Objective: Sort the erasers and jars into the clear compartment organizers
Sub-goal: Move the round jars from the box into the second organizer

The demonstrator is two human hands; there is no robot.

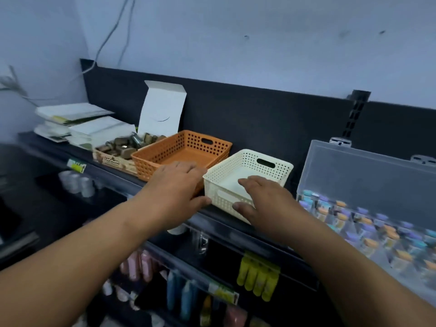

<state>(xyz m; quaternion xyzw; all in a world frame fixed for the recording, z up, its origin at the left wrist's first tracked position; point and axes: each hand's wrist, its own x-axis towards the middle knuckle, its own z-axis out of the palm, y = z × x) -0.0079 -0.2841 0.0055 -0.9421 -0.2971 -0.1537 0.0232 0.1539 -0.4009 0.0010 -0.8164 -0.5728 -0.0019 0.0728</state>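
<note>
On the far left of the dark shelf [226,219] sits a pile of papers [77,121]. Next to it is an open cardboard box [112,162] with its flap up, so the small brown blocks [122,145] inside can be reached. They are most likely the erasers, but they are too blurry to be sure.

Next comes the orange basket [153,161], full of little holes and with nothing in it. The left hand [174,185] lies flat and open over its near corner, and its thumb touches the cream basket [247,159]. It seems to steady both baskets.

The right hand [264,199] holds the cream basket's near wall, fingers over the rim and thumb outside, likely to move it.

On the far right the clear organizer [365,175] stands with its lid up. It holds many tiny jars [368,223] with purple, orange and blue tops.
</note>
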